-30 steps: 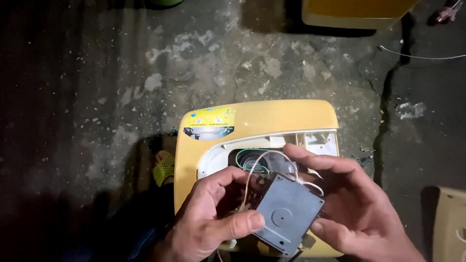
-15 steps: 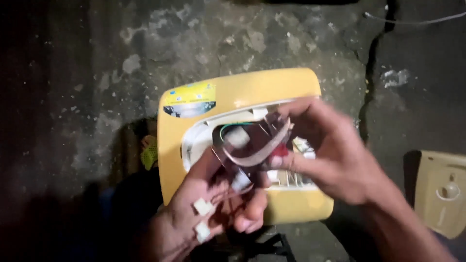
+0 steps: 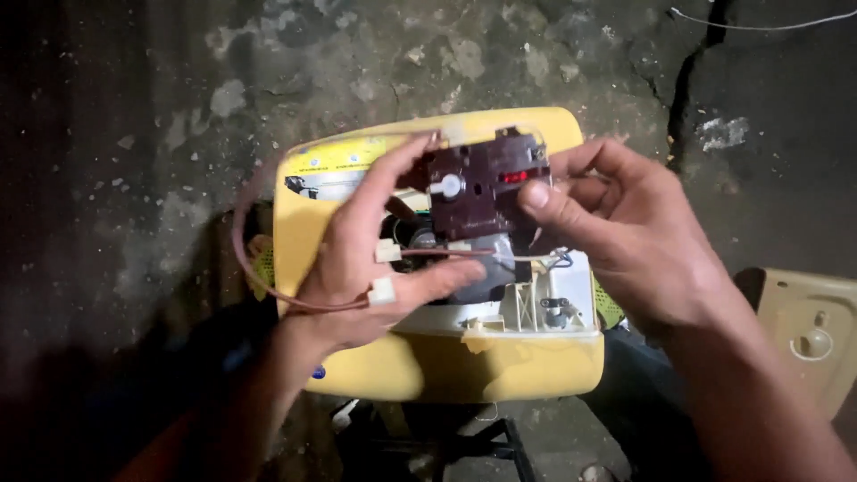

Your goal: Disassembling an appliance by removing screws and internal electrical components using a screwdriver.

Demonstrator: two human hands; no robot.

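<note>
A dark brown box-shaped electrical part [image 3: 482,192] with a white centre knob and a small red piece is held up between both hands. My right hand [image 3: 625,236] grips its right side, thumb on its face. My left hand [image 3: 370,259] holds its left side, fingers curled under it. Thin brown wires [image 3: 259,277] with white plug ends [image 3: 382,290] loop from the part across my left palm. Beneath the hands lies a yellow appliance housing [image 3: 446,366] with an opened white inner compartment [image 3: 536,308].
A cracked, stained concrete floor [image 3: 178,107] surrounds the housing. A beige plastic cover [image 3: 817,330] lies at the right edge. A thin cable [image 3: 759,22] runs along the top right. A dark stand [image 3: 464,442] shows below the housing.
The part has been turned over: a grey back plate faced up a second ago, now its brown front shows. The hands have risen higher over the housing.
</note>
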